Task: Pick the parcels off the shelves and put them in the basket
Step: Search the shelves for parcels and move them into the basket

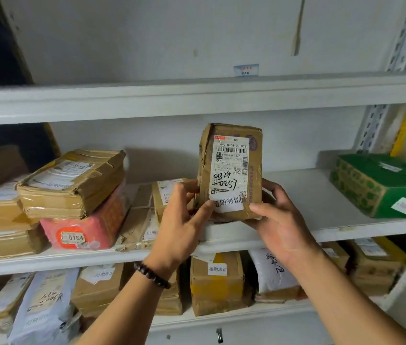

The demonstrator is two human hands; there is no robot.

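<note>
A small brown cardboard parcel with a white shipping label and handwritten numbers stands upright in front of the middle shelf. My left hand, with a dark bead bracelet on its wrist, pinches the parcel's lower left corner. My right hand grips its lower right side from below. More parcels lie on the same shelf: a taped brown box on a pink parcel, and a green box at the right. No basket is in view.
The lower shelf holds several brown boxes and grey mailer bags. The top shelf board runs across above the parcel. A perforated metal upright stands at the right.
</note>
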